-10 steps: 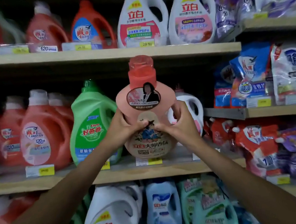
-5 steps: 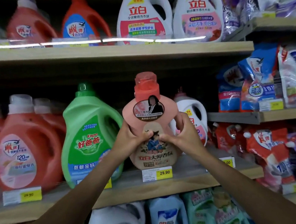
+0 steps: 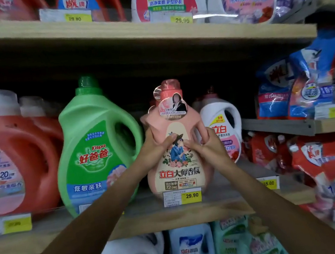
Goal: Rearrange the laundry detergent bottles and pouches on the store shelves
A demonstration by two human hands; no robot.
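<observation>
Head view: salmon-pink plastic detergent bottle with a coral cap (image 3: 176, 147) stands upright on the wooden middle shelf (image 3: 173, 213), base right behind the white-and-yellow 29.90 price tag (image 3: 182, 197). Left hand (image 3: 154, 147) wraps the bottle's left side, thumb across the front label. Right hand (image 3: 206, 146) clasps the right side at the handle, fingers curled round it. Both hands grip the bottle. Green plastic jug with a green cap (image 3: 96, 144) just beside it on the left; white jug with a pink label (image 3: 223, 128) just right, set further back. Blue and red pouches (image 3: 306, 87) on the shelves at far right.
</observation>
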